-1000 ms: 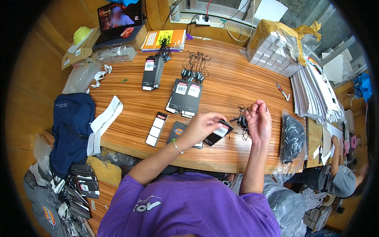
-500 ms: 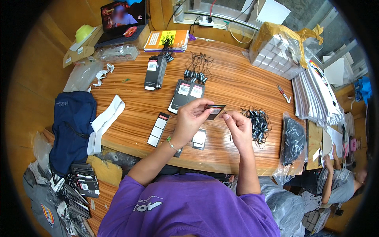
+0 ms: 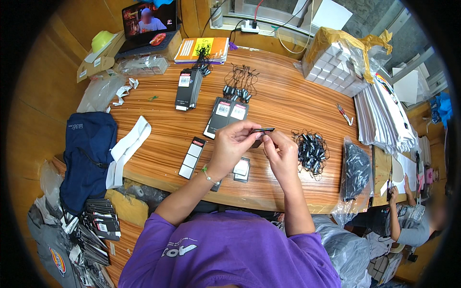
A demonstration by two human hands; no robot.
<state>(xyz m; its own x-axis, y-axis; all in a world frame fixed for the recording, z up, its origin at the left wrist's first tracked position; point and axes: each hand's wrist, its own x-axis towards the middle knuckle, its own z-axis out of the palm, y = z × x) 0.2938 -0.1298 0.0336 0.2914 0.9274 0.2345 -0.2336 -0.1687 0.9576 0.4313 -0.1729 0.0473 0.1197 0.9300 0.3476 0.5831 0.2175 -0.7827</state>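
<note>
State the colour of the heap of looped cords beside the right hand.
Mostly black; the heap of looped cords shows best in the head view.

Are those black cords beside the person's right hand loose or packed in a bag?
Loose: the black cords lie in a tangled heap on the tabletop beside the right hand, with no wrapping around them.

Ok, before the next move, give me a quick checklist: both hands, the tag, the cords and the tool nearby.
1. Left hand grips the dark tag: ok, pinched between thumb and fingers.
2. Right hand at the tag: ok, fingertips right by it.
3. Cord held by the right hand: cannot tell, too small.
4. Tag face readable: not ok, nearly edge-on to the camera.
5. Black cord pile nearby: ok, just right of the right hand.
6. Red-handled tool clear of both hands: ok, lies apart.
</note>
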